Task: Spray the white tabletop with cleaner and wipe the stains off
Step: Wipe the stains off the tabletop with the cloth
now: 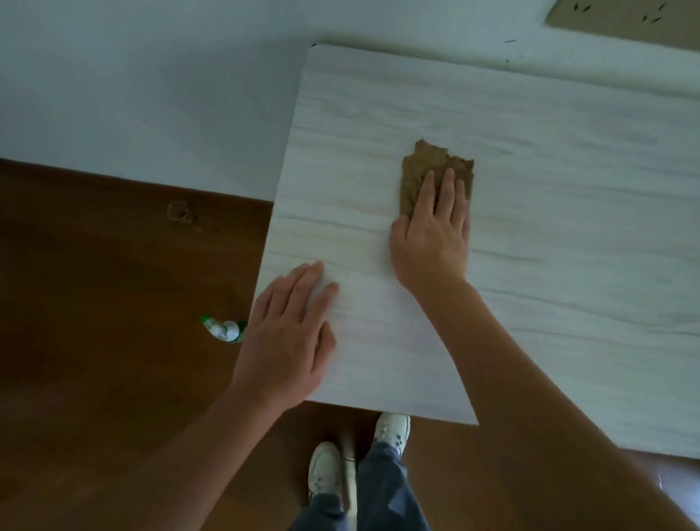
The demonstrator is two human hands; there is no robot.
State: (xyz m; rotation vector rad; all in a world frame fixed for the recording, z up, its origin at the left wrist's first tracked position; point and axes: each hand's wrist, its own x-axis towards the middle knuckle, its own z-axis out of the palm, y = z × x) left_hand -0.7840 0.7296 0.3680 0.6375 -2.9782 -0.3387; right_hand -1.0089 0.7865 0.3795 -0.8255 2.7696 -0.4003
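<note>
Right hand (432, 234) flat on brown cloth (420, 174), white tabletop (575, 199)

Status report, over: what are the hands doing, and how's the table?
Right hand flat, pressing brown cloth onto white tabletop. Left hand flat at tabletop's left edge. Spray bottle down on floor; nothing blocking the cloth.

This looks like a plain room in a home. It has a dark, polished wooden floor (80, 370) and a bare pale wall (146, 60) with a beige socket plate (652, 21). A white wood-grain surface (569, 282) stands against that wall, and a household spray bottle (224, 328) sits on the floor beside it.
</note>
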